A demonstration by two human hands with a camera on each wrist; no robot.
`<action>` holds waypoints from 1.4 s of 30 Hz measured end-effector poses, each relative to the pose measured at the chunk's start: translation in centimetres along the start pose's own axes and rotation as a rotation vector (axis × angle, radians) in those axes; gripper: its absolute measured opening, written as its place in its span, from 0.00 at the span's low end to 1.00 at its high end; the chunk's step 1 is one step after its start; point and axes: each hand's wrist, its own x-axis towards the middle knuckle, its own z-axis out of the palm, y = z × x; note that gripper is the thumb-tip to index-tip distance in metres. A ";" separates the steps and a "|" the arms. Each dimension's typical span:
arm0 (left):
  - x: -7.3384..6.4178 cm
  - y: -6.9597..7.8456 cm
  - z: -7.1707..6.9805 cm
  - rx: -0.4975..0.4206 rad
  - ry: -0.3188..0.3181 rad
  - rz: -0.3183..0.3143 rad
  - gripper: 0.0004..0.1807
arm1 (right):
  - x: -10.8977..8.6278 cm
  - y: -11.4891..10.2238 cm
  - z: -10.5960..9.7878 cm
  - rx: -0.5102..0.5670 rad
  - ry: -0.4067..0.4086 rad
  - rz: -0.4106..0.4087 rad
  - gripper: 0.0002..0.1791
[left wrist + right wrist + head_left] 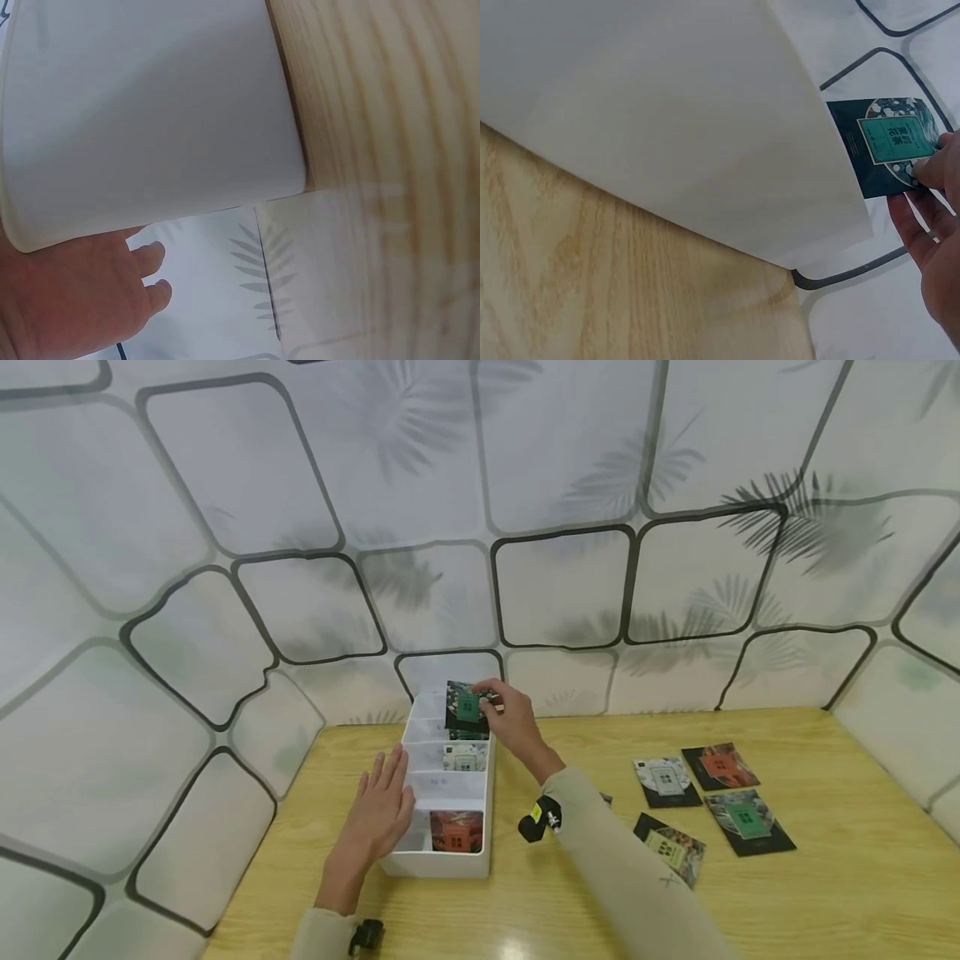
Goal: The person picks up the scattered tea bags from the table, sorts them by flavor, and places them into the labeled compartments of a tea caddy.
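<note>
Green packet (467, 707): up over the far end of the box (435, 865), pinched by the right hand (512, 717), thumb on the printed face, fingers behind. It sits just left of that hand, gripped by its right edge. Can't tell if it touches the box.

It blocks the view of part of the rear compartments; a second green packet (468, 735) peeks out right below it. Next compartment nearer: white packet (465, 757). Nearest compartment: red packet (457, 832).

Left hand (378, 810) at the box's left rim, fingers extended, gripping nothing.

Right of the box, on the worktop (562, 893): loose white packet (667, 781), loose red packet (722, 766), loose green packet (750, 821), all close together. Yellow-green packet (671, 847) nearer, partly under the right sleeve (600, 852) in view. Another dark corner (606, 797) pokes out past the sleeve, rest hidden. Leaf-print wall (562, 585) behind.
</note>
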 end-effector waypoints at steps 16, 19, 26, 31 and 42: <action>0.4 -0.1 0.0 0.001 -0.001 0.009 0.31 | -0.7 0.9 0.3 -0.047 -0.110 0.022 0.15; 0.4 0.0 -0.1 0.000 0.004 0.010 0.31 | -0.7 1.0 0.3 -0.053 -0.123 0.009 0.15; 0.2 0.0 -0.2 -0.007 0.005 0.014 0.31 | -1.0 1.2 0.2 -0.081 -0.121 -0.012 0.14; 0.1 0.0 -0.3 -0.021 0.027 0.025 0.31 | -1.2 0.9 -0.2 -0.088 -0.120 -0.054 0.14; 0.3 -0.1 -0.2 -0.020 -0.005 0.015 0.31 | -3.5 -0.5 -2.8 -0.095 -0.131 -0.016 0.14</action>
